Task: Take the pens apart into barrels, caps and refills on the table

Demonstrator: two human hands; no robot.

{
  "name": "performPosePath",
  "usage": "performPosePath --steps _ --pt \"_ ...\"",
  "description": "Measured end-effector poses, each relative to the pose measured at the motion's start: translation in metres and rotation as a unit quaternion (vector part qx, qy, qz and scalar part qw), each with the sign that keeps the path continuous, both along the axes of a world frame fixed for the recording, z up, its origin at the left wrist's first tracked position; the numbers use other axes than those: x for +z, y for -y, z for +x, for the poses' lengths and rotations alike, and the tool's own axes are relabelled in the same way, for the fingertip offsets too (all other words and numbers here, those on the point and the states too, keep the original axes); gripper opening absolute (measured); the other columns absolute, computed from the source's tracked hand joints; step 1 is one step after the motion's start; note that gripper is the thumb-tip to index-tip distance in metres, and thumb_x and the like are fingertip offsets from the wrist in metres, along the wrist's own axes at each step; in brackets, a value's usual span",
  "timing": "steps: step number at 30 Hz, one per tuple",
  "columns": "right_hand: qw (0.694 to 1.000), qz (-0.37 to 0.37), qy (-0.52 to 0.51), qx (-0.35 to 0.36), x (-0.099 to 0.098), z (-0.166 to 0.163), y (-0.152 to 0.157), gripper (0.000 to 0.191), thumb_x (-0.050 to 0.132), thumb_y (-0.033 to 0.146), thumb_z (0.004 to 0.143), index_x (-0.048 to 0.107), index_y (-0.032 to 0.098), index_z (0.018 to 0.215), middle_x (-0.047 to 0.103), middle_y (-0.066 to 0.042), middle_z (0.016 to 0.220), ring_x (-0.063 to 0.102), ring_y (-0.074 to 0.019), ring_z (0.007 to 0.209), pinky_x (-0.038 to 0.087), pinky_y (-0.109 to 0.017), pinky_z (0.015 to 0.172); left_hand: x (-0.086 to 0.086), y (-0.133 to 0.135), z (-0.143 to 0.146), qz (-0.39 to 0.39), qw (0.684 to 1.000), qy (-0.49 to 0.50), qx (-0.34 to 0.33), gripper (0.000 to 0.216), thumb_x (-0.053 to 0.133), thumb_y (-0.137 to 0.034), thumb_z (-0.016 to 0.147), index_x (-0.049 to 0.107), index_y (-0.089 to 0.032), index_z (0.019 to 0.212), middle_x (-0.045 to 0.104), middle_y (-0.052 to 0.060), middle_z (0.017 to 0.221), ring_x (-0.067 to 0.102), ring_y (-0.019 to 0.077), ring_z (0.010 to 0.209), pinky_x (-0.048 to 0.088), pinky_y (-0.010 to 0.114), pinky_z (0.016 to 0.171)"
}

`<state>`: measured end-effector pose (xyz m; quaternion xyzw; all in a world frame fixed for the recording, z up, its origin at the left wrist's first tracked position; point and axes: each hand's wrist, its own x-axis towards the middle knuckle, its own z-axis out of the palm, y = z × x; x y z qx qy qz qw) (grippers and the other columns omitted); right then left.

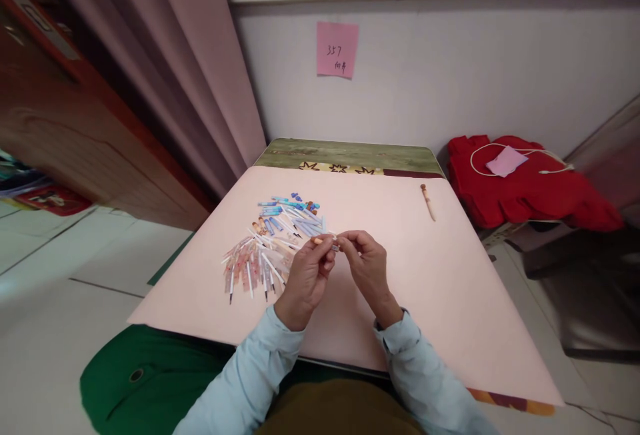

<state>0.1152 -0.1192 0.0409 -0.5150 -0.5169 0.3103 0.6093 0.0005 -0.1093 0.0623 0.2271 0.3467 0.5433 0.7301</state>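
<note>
My left hand [306, 280] is closed in a pinch above the middle of the pink sheet, gripping a small orange-tan pen part [317, 240]. Close against its fingertips, my right hand [368, 268] pinches too; what lies between its fingers is small and mostly hidden. To the left spreads a pile of pen parts: white pen refills [273, 268], clear patterned barrels [239, 268] and blue pen parts [273, 210]. Small brown and blue toppers [313, 208] sit at the pile's far end. A tan pen with a brown top [428, 202] lies apart at the far right.
The pink sheet [450, 302] covers most of the table, whose green wood-pattern edge [350, 152] meets the wall. Red cloth [525, 188] with a white cable [550, 155] lies on a stand at the right. A curtain [190, 55] hangs at the left.
</note>
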Motion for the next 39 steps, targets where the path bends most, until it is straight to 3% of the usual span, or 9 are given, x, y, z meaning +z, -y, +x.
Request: performPosePath --steps 5,9,14,15,20,27,31,34,39 --pt "0.993 0.054 0.099 -0.022 0.001 -0.005 0.005 0.015 0.058 0.03 0.092 0.066 0.022 0.082 0.068 -0.003 0.08 0.063 -0.0161 0.075 0.051 -0.029 0.071 -0.004 0.004 0.002 0.039 0.997 -0.046 0.05 0.027 0.081 -0.024 0.07 0.056 -0.015 0.075 0.051 -0.006 0.056 0.042 0.0032 0.044 0.028 0.014 0.04" --pt "0.972 0.135 0.185 -0.051 0.0 -0.007 0.007 0.014 0.057 0.025 0.093 0.066 0.023 0.083 0.069 -0.005 0.082 0.065 -0.0184 0.081 0.052 -0.031 0.075 -0.004 0.005 0.0 0.041 0.997 -0.044 0.043 0.025 0.078 -0.021 0.073 0.054 -0.015 0.074 0.048 -0.007 0.053 0.04 0.0028 0.043 0.027 0.014 0.039" --pt "0.971 0.168 0.15 -0.084 0.001 -0.003 0.011 0.007 0.061 0.024 0.092 0.066 0.023 0.087 0.069 -0.004 0.082 0.064 -0.0176 0.079 0.052 -0.031 0.072 0.004 0.001 -0.008 -0.022 0.995 0.084 0.045 0.008 0.067 -0.012 0.083 0.059 -0.011 0.083 0.057 -0.001 0.073 0.046 0.0012 0.051 0.034 0.01 0.042" --pt "0.971 0.168 0.144 -0.087 0.001 -0.002 0.011 0.007 0.062 0.024 0.092 0.066 0.023 0.087 0.069 -0.004 0.081 0.064 -0.0176 0.078 0.052 -0.031 0.071 0.006 0.0 -0.01 -0.05 0.99 0.12 0.047 0.002 0.061 -0.01 0.087 0.059 -0.01 0.085 0.058 0.001 0.076 0.048 0.0014 0.054 0.036 0.009 0.043" --pt "0.974 0.141 0.164 -0.061 -0.003 -0.003 0.013 0.01 0.062 0.028 0.091 0.067 0.023 0.085 0.069 -0.004 0.08 0.064 -0.0175 0.074 0.052 -0.031 0.068 0.004 -0.003 -0.018 -0.135 0.964 0.22 0.057 0.024 0.04 0.006 0.088 0.058 -0.01 0.09 0.053 0.001 0.074 0.052 0.0027 0.057 0.041 0.008 0.046" --pt "0.97 0.12 0.207 -0.04 -0.006 -0.006 0.012 0.014 0.06 0.03 0.093 0.067 0.022 0.083 0.069 -0.004 0.079 0.062 -0.0155 0.07 0.05 -0.029 0.067 -0.007 0.001 -0.019 -0.117 0.968 0.218 0.048 0.028 0.044 0.008 0.085 0.059 -0.011 0.099 0.058 0.003 0.082 0.054 0.0038 0.059 0.045 0.01 0.047" --pt "0.971 0.098 0.215 -0.033 -0.008 -0.007 0.012 0.017 0.061 0.033 0.092 0.068 0.022 0.081 0.069 -0.003 0.077 0.061 -0.0152 0.069 0.049 -0.029 0.067 -0.011 0.006 -0.017 -0.102 0.978 0.175 0.043 0.016 0.055 0.002 0.085 0.061 -0.01 0.093 0.061 0.004 0.082 0.056 0.0042 0.059 0.044 0.01 0.046" --pt "0.98 0.077 0.18 -0.019 -0.009 -0.009 0.012 0.016 0.065 0.034 0.09 0.067 0.022 0.08 0.068 -0.002 0.076 0.06 -0.0144 0.067 0.049 -0.028 0.066 -0.017 0.009 -0.016 -0.112 0.981 0.155 0.033 0.007 0.061 -0.002 0.085 0.062 -0.008 0.089 0.062 0.004 0.081 0.054 0.0028 0.056 0.041 0.009 0.043" --pt "0.996 0.024 0.086 -0.019 -0.01 -0.006 0.011 0.024 0.065 0.041 0.088 0.065 0.02 0.076 0.064 -0.001 0.071 0.058 -0.0141 0.064 0.047 -0.027 0.063 -0.017 0.005 -0.024 -0.152 0.973 0.172 0.03 0.008 0.052 -0.004 0.092 0.059 -0.009 0.089 0.06 0.003 0.079 0.049 0.0006 0.051 0.036 0.007 0.039"
